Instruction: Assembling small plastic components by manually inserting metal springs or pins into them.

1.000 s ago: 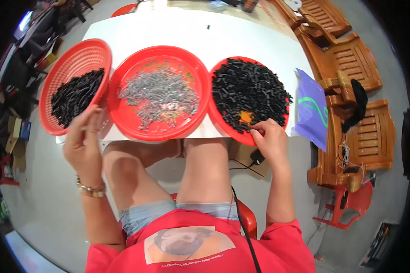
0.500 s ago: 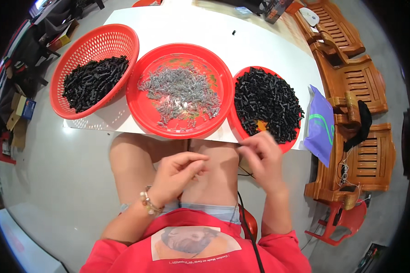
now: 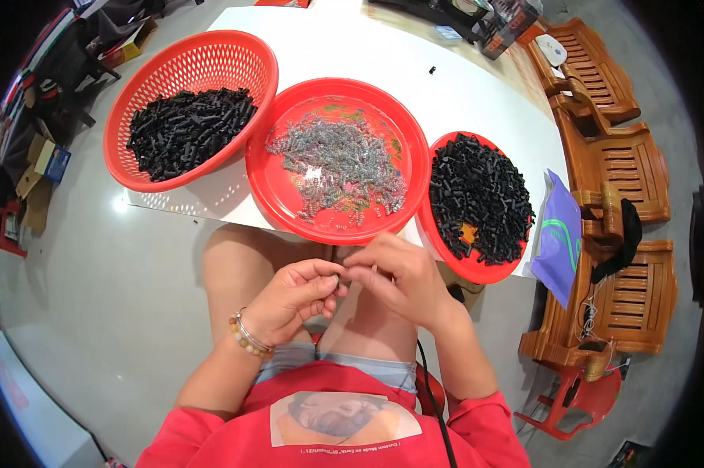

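Observation:
Above my lap, my left hand (image 3: 293,300) is closed in a pinch, with a bit of a small black part (image 3: 339,278) showing between thumb and forefinger. My right hand (image 3: 403,282) meets it there, fingers bent and pinched together; whatever they hold is too small to make out. Just beyond my hands, a round red tray (image 3: 283,204) carries a heap of small metal springs (image 3: 344,164). To its right, a red dish (image 3: 485,273) is full of short black tubular parts (image 3: 477,195). On the left, a red slatted basket (image 3: 188,58) contains longer black pieces (image 3: 188,132).
All three containers stand along the near edge of a white table (image 3: 336,47). A lone black piece (image 3: 432,70) lies toward its far side. A purple packet (image 3: 556,242) hangs over the right edge. Wooden chairs (image 3: 621,164) and a red stool (image 3: 574,405) stand at the right.
My right hand has moved left from beside the black-parts dish, and its fingers now meet my left hand's. The whole view has shifted slightly, with the containers appearing further right.

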Demonstrator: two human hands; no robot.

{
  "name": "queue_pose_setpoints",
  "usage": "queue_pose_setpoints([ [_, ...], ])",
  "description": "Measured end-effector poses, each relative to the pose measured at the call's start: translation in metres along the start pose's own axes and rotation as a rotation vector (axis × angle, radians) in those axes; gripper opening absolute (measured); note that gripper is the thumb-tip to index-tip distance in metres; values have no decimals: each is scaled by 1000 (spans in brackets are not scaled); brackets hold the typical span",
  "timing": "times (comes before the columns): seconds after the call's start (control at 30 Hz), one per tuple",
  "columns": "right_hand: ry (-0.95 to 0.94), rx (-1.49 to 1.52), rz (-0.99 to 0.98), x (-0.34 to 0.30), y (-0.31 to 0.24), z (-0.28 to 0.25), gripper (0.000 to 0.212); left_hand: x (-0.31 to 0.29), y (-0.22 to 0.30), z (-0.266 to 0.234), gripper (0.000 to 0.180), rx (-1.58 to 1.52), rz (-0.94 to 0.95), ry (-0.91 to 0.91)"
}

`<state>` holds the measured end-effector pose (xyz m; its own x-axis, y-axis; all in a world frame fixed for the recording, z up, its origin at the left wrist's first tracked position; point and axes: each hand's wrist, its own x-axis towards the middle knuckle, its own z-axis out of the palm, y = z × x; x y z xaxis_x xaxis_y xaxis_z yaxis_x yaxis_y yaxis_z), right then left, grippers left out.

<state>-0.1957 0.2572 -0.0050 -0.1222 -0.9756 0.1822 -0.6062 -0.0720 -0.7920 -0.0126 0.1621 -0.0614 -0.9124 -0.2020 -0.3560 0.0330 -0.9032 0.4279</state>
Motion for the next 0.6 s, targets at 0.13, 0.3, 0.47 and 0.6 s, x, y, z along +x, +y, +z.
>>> queue_pose_setpoints([
  [0.13, 87, -173, -25, 30, 18, 5, 9, -1, 4, -4, 25, 5, 40, 65],
  [0.3, -38, -422, -65, 55, 26, 11, 11, 0, 9, -1, 27, 7, 120, 100],
  [0.47, -180, -545, -20, 67, 25, 15, 6, -1, 10, -3, 25, -12, 158, 124],
  [0.6, -122, -487, -11, 64, 31, 17, 5, 0, 10, -5, 23, -47, 170, 114],
])
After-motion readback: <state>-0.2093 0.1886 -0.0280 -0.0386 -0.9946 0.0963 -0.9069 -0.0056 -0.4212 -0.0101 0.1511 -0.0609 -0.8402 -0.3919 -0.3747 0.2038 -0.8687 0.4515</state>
